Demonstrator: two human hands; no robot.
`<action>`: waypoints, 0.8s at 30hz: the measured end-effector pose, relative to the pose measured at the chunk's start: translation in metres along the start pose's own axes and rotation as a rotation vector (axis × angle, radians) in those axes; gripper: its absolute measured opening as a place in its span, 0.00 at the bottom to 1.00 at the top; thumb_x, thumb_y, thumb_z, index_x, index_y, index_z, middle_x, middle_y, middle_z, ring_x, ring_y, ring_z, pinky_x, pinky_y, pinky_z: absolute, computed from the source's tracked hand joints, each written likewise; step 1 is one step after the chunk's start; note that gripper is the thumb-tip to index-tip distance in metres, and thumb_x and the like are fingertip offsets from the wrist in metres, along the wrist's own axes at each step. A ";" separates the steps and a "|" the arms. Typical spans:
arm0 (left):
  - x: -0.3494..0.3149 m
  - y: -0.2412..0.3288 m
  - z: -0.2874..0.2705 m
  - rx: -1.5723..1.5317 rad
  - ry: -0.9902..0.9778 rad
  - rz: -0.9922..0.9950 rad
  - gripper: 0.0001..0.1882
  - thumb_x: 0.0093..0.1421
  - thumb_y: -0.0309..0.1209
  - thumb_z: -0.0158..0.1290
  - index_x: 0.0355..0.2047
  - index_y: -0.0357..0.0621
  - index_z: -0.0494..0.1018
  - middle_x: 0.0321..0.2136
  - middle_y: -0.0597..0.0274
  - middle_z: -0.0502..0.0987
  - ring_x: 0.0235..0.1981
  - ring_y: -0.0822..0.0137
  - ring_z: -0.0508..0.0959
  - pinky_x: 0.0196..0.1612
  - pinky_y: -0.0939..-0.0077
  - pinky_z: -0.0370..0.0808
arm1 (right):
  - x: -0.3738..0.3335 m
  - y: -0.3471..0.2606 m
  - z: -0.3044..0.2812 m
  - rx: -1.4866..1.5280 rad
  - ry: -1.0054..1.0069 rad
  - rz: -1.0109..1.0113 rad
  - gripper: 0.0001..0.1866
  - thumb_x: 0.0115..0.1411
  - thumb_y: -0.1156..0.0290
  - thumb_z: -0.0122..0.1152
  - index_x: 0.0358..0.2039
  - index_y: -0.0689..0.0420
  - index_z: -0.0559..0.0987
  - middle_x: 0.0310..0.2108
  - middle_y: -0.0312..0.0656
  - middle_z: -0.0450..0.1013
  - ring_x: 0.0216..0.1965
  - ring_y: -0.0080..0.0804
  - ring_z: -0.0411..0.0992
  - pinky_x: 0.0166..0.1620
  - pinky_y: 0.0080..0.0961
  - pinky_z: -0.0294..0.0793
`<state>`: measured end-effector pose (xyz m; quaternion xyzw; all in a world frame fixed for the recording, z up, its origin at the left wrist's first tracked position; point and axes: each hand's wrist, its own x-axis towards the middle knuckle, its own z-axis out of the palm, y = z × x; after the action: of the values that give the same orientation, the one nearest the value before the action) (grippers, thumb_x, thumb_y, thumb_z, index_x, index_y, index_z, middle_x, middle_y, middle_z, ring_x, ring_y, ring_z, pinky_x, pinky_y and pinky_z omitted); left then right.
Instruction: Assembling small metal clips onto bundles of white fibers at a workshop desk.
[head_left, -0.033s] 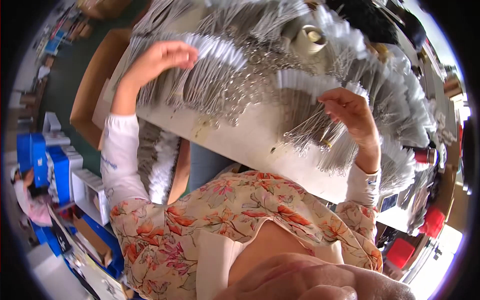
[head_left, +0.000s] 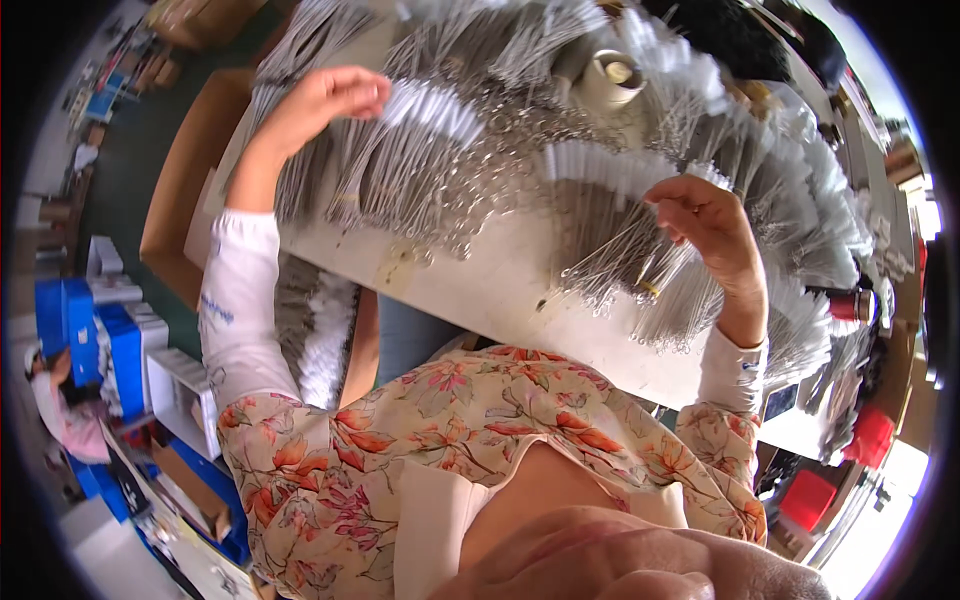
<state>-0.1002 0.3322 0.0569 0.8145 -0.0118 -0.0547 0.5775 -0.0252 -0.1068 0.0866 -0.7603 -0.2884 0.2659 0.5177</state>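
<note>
Thin wire brushes with white bristly tips and small looped ends lie in bundles on a pale table. My left hand is at the white tips of the left brush bundle, its fingers curled together. What they hold, if anything, is hidden. On the other side, my right hand hovers by the right brush bundle, fingers and thumb bent inward. Its wires fan toward me with their loops at the near end. Whether a brush is in these fingers is too small to tell.
A pale round spool or tub stands among the brushes at the back. More brush bundles heap up on the right. A cardboard box is beside the table's left end. Further left, a person sits near blue bins.
My left hand has shifted slightly up and left in the picture. My right hand sits a little further right. Fingers of both hands stay curled.
</note>
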 end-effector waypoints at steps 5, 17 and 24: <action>0.149 -0.053 -0.038 0.194 0.422 -0.149 0.11 0.55 0.37 0.54 0.32 0.41 0.74 0.24 0.67 0.75 0.23 0.77 0.72 0.24 0.83 0.68 | -0.005 0.011 -0.056 -0.170 0.197 0.080 0.07 0.57 0.73 0.55 0.34 0.61 0.78 0.21 0.31 0.70 0.21 0.14 0.63 0.24 0.13 0.63; 0.209 -0.081 -0.054 0.192 0.581 -0.528 0.11 0.50 0.37 0.57 0.19 0.46 0.71 0.14 0.72 0.69 0.12 0.79 0.64 0.13 0.80 0.56 | 0.155 0.090 -0.135 -0.705 0.430 -0.219 0.12 0.52 0.62 0.56 0.32 0.55 0.79 0.25 0.41 0.76 0.27 0.36 0.75 0.33 0.28 0.74; 0.203 -0.039 -0.084 0.000 1.041 0.016 0.05 0.57 0.29 0.51 0.29 0.41 0.72 0.20 0.65 0.75 0.20 0.76 0.73 0.20 0.83 0.66 | 0.216 0.086 -0.107 -0.863 0.454 0.027 0.11 0.46 0.58 0.57 0.29 0.46 0.79 0.32 0.39 0.75 0.36 0.38 0.74 0.38 0.35 0.72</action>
<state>0.1083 0.4072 0.0319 0.7338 0.2705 0.3619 0.5073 0.2138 -0.0463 0.0175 -0.9480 -0.2422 -0.0440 0.2016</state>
